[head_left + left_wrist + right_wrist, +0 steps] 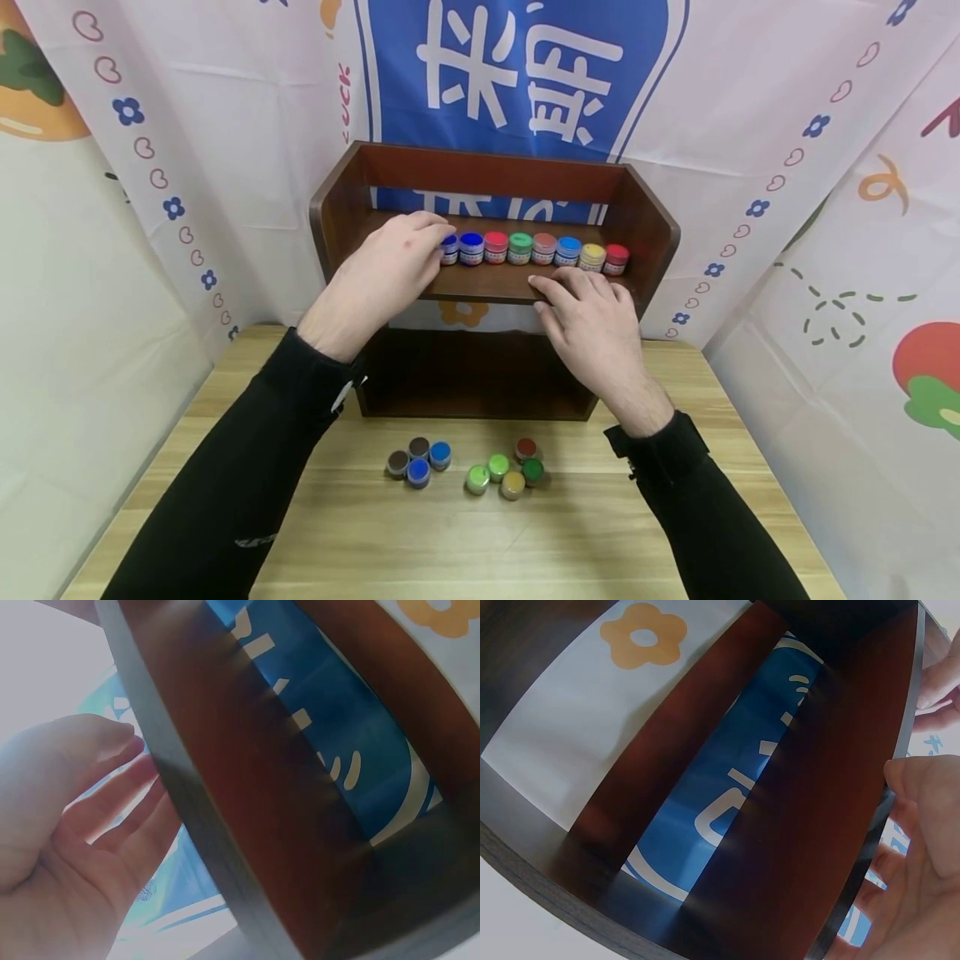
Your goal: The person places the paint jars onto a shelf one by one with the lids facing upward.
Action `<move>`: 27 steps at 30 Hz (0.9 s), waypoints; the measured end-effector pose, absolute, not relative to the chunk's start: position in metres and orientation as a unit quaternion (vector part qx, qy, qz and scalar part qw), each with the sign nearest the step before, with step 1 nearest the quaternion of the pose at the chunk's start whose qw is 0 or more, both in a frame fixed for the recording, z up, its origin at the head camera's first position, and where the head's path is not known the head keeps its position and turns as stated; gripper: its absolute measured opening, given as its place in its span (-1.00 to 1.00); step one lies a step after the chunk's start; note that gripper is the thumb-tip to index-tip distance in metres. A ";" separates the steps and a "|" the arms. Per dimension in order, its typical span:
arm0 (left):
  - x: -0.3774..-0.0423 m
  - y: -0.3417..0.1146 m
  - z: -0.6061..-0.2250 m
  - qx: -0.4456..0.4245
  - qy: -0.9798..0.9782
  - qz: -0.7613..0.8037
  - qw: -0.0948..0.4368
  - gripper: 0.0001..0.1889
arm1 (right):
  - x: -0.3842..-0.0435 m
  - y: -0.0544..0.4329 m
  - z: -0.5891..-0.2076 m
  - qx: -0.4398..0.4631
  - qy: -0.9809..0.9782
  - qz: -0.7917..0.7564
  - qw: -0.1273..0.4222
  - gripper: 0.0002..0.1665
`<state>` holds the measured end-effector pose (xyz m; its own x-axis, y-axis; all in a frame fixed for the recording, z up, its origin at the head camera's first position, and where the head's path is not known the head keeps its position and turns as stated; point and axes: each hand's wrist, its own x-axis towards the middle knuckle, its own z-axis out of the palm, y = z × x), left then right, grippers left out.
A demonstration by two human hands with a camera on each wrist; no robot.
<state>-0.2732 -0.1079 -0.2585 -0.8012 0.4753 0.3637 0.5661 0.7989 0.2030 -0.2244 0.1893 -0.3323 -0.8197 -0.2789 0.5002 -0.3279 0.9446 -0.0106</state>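
Note:
Several small lidded paint jars (520,248) stand in a row on the upper shelf of a dark brown wooden rack (480,287). At the row's left end, my left hand (393,258) reaches over a blue-lidded jar (448,249), which it partly hides. In the left wrist view, the shelf board (202,787) covers the fingertips, so a grip on the jar cannot be made out. My right hand (596,325) rests at the shelf's front edge, below the yellow jar (592,257) and red jar (616,259). Its fingers (881,862) are loosely bent and hold no jar.
On the wooden table (375,542) before the rack sit two clusters of jars: blue jars (418,472) with dark ones (398,463), and green jars (477,479) with a yellow (513,484) and a red one (527,449). Printed cloth (255,167) hangs behind.

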 end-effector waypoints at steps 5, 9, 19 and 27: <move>-0.262 -0.114 -0.263 -0.289 -0.931 -0.142 0.171 -0.54 | -0.225 0.189 -0.333 0.160 -0.952 0.049 0.257 -0.49; -0.253 -0.118 -0.267 -0.301 -0.926 -0.137 0.184 -0.55 | -0.225 0.190 -0.333 0.159 -0.952 0.050 0.257 -0.49; -0.236 -0.125 -0.280 -0.323 -0.915 -0.121 0.211 -0.52 | -0.225 0.190 -0.333 0.159 -0.952 0.049 0.258 -0.50; -0.224 -0.134 -0.289 -0.331 -0.910 -0.116 0.223 -0.51 | -0.225 0.189 -0.333 0.161 -0.951 0.050 0.261 -0.51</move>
